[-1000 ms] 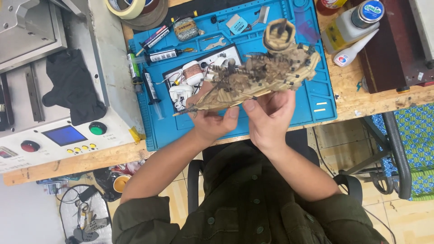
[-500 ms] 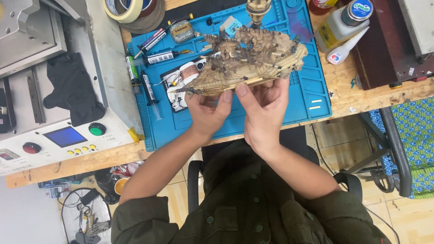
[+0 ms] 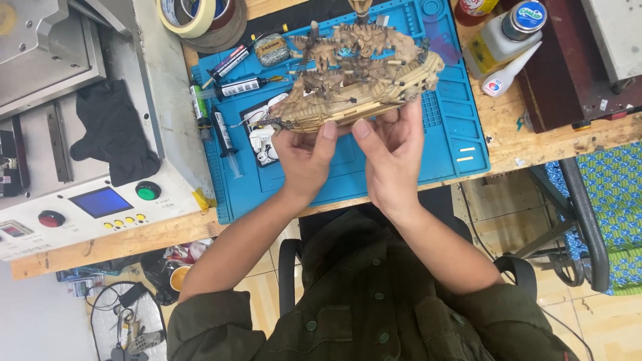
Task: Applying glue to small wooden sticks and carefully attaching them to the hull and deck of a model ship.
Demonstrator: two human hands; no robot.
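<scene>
While both hands hold it up over the blue mat (image 3: 461, 120), the wooden ship model (image 3: 358, 83) sits roughly at 12 o'clock from the person's chest, hull side turned toward the camera, deck and masts facing away.

Head view (only one): left hand (image 3: 304, 157) cups the hull from below w/ thumb tip on the lower planking near the bow end at 9 o'clock; right hand (image 3: 394, 150) supports the mid/stern part, fingers wrapped up behind the hull. So each grip is closed around the model, not pinching any small part. Model looks clear of the mat, carried in the air; can't tell if the far side touches anything.

Around it: pens and syringe-type applicators (image 3: 224, 130) at 9 o'clock of the model on the mat's left edge, tape rolls (image 3: 200, 17) at 10 o'clock, white glue bottle (image 3: 498, 43) and a small squeeze tube (image 3: 508, 73) at 3 o'clock on the wooden worktop (image 3: 528, 134). Two short wooden sticks (image 3: 463, 154) lie on the mat at 4 o'clock. Grey machine w/ blue screen (image 3: 100, 200) far left, black glove (image 3: 110, 137) on it.

Step in hand, my read: inspecting/turning the hull, prob. checking planking. Next move calls for steady two-hand support, slow rotation, fingers kept off the thin spars and rigging bits, which look fragile.
</scene>
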